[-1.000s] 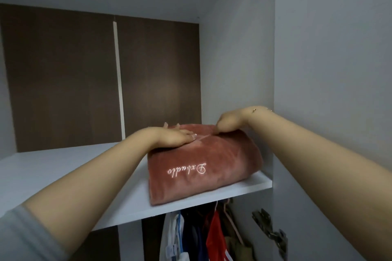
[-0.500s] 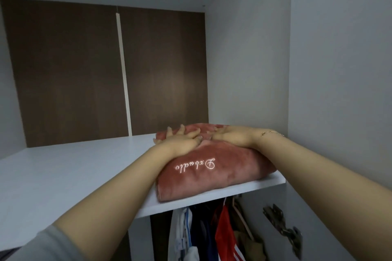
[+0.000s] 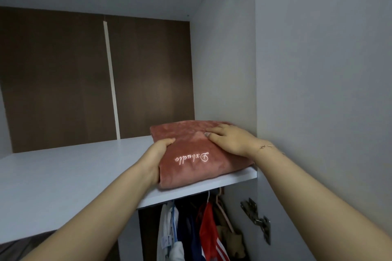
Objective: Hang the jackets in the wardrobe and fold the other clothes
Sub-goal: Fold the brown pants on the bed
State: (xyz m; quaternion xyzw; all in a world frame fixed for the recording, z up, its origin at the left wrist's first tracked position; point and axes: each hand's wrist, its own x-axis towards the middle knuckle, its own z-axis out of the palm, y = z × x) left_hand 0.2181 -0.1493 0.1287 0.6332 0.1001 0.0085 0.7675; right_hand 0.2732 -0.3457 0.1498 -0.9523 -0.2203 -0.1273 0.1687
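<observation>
Under both hands, on the white upper shelf (image 3: 70,178) of the wardrobe, lies the folded pink velvet garment (image 3: 191,154), its embroidered script turned toward the camera and upside down. The left hand (image 3: 156,160) now cups the garment's left edge, thumb on top and palm against the side; half a second ago it lay flat on the top beside the other hand. The right hand (image 3: 230,140) rests flat on the top, fingers straight and spread, pressing down near the shelf's right end, just beside the side wall (image 3: 222,70). The bundle sits further back than it did a second ago, when its front bulged over the shelf lip; its front fold now lies close to the front edge with little overhang. That reads as a squaring-up: the piece is folded and stowed, and the hands are only nudging it into line. Beneath the hands, below the shelf, hanging clothes (image 3: 197,229) show on hangers, among them a red piece with white stripes, so part of the hanging seems done. Letting go looks like the next step.
</observation>
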